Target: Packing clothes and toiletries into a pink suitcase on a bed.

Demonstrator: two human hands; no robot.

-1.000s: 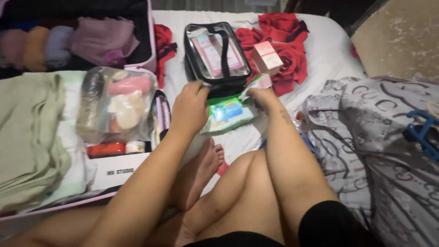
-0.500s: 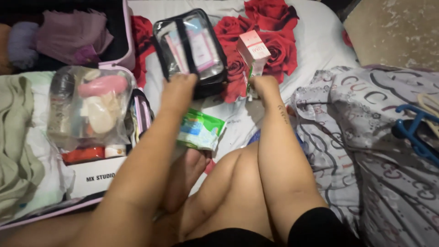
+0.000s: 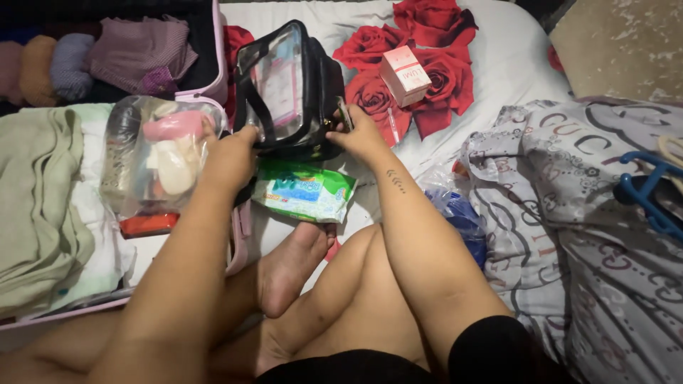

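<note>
A white bedsheet printed with red roses (image 3: 491, 64) fills my head view, with an open pink suitcase (image 3: 213, 89) on the left. My left hand (image 3: 229, 160) grips the lower left edge of the clear black-trimmed toiletry bag (image 3: 284, 89), which stands tilted beside the suitcase, and my right hand (image 3: 363, 139) pinches its right side. A green wipes pack (image 3: 304, 192) lies just below the bag, and 1 small pink box (image 3: 404, 75) sits on the roses.
</note>
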